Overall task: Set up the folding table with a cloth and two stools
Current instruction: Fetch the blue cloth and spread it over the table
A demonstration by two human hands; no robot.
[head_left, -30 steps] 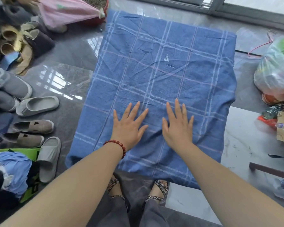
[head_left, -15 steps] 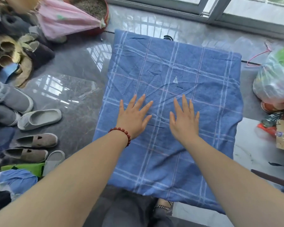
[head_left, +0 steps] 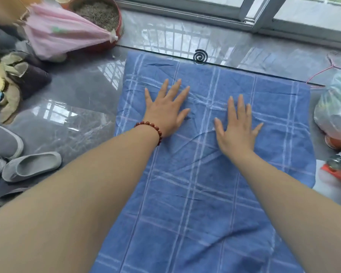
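Note:
A blue checked cloth (head_left: 205, 194) lies spread over the folding table, which it hides completely. My left hand (head_left: 166, 108), with a red bead bracelet on the wrist, presses flat on the cloth's far left part, fingers spread. Beside it, my right hand (head_left: 237, 127) lies flat on the far middle of the cloth, fingers apart. Neither hand holds anything. No stool is in view.
Grey slip-on shoes (head_left: 31, 166) and other footwear lie on the glossy floor at left. A pink cloth bundle (head_left: 61, 34) and a red pot (head_left: 100, 14) sit at the back left. A mosquito coil (head_left: 200, 56) lies beyond the cloth. A plastic bag (head_left: 335, 111) stands at right.
Both hands have slid away from me across the cloth toward its far edge, staying flat. My view has moved forward, so my feet are out of sight.

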